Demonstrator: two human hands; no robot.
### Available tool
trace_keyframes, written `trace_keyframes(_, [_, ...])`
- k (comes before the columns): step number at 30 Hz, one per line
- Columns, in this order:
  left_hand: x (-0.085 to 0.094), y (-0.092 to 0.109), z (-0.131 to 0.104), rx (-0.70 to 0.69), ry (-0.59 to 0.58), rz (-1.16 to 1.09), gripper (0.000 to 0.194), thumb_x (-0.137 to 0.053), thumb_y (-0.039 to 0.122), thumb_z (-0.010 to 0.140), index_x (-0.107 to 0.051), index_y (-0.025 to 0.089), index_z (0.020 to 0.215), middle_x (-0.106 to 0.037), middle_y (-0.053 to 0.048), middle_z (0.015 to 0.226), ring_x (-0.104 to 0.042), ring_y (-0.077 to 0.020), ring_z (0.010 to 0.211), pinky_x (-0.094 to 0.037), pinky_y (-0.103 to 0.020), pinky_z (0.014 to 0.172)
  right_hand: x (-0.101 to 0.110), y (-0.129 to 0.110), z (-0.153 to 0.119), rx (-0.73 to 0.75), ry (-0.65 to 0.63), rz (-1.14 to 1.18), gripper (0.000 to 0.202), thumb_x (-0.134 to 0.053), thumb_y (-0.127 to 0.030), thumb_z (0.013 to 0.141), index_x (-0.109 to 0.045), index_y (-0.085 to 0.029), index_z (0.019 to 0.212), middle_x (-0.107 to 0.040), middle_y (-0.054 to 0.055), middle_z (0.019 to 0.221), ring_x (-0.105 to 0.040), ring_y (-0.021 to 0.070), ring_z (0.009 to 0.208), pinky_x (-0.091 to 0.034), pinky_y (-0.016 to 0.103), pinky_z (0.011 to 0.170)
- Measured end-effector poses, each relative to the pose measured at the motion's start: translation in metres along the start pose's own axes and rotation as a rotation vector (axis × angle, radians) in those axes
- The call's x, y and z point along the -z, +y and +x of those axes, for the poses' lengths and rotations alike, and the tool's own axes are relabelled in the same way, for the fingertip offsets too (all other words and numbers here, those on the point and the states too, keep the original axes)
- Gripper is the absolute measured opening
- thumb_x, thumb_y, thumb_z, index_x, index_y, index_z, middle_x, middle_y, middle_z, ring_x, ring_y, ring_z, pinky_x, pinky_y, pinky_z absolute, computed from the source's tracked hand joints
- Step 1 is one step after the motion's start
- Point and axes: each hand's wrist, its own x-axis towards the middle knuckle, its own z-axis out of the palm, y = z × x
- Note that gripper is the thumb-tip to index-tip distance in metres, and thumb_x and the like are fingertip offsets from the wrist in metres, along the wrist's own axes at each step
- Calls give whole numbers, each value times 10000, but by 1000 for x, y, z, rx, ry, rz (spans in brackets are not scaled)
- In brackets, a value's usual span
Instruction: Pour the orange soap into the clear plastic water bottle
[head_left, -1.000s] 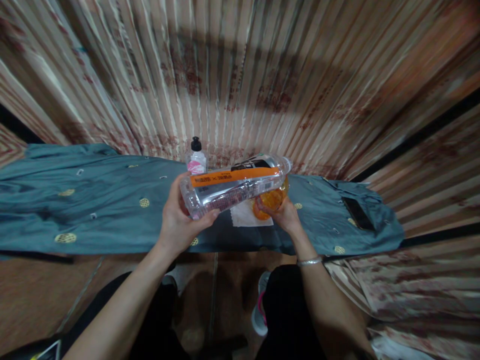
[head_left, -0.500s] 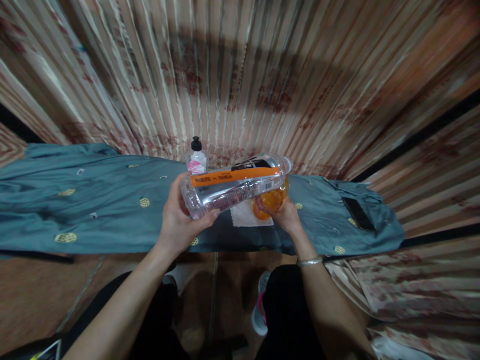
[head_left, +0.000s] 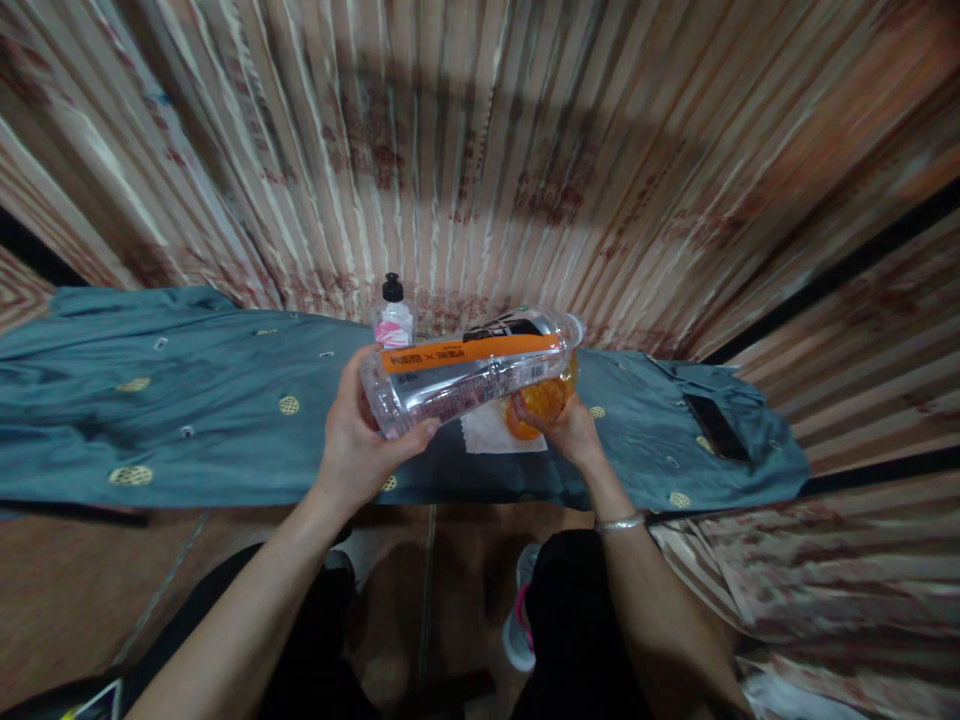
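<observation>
My left hand [head_left: 361, 430] is wrapped round the base of a large clear plastic bottle [head_left: 472, 375] with an orange and silver label. The bottle lies tilted almost level, its mouth pointing right and a little up. Under its neck is an orange see-through container [head_left: 541, 402], with my right hand [head_left: 570, 432] closed round its lower side. The upper part of that container is hidden behind the clear bottle, so I cannot tell whether the two touch. A white cloth or tissue [head_left: 487, 430] lies beneath them.
A small bottle with a black cap and pink label [head_left: 394, 320] stands behind my left hand. A dark phone [head_left: 715, 425] lies at the right on the blue-green cloth [head_left: 225, 400] covering the narrow table. A pleated curtain [head_left: 450, 150] hangs directly behind.
</observation>
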Motion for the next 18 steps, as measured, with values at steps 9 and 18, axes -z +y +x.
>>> trace_keyframes(9, [1, -2, 0, -2, -15, 11, 910, -1019, 521, 713, -605, 231, 1469, -854, -131, 1347, -872, -373, 1232, -741, -549, 1094, 0, -3, 0, -75, -8, 32, 695, -1028, -535, 817, -735, -218, 1360, -917, 182, 1277, -888, 411, 1226, -703, 468, 973])
trace_keyframes(18, [3, 0, 1, -13, -12, 30, 872, -995, 568, 731, -631, 235, 1451, -858, -122, 1325, -868, -362, 1214, -746, -540, 1081, -1, 0, 0, -50, -9, 20, 670, -1023, -538, 828, -746, -244, 1362, -914, 151, 1244, -892, 397, 1210, -714, 462, 951])
